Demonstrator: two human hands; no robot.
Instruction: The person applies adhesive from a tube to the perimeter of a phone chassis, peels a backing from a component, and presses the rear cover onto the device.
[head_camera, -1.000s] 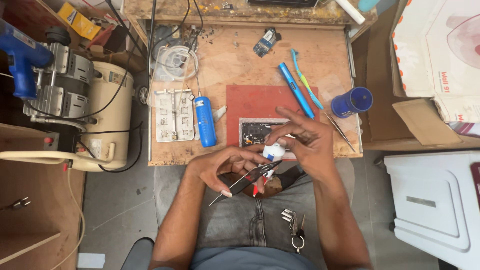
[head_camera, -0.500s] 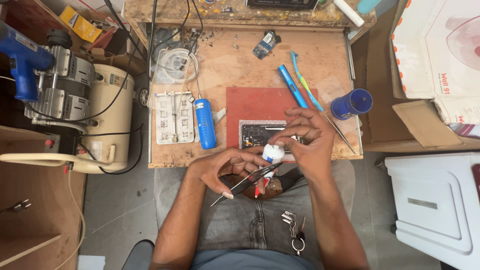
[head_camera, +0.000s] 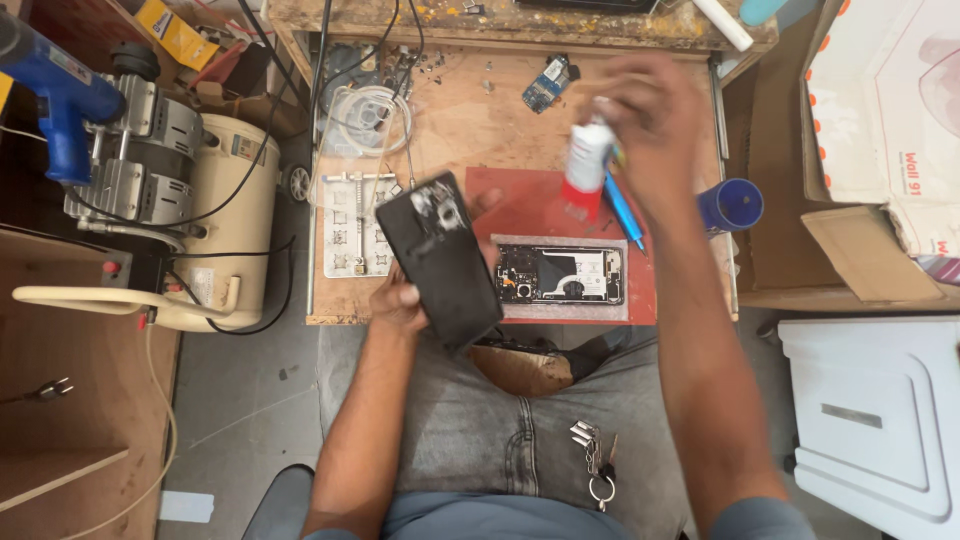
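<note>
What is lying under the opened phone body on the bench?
The opened phone body lies on a pale sheet upon the red mat. The black back cover, held by the left hand, hides its left end.

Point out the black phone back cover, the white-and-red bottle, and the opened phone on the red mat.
black back cover (head_camera: 448, 262), head view, middle of panel
white-and-red bottle (head_camera: 585, 170), head view, white body
opened phone (head_camera: 560, 275), head view, exposed inside
</note>
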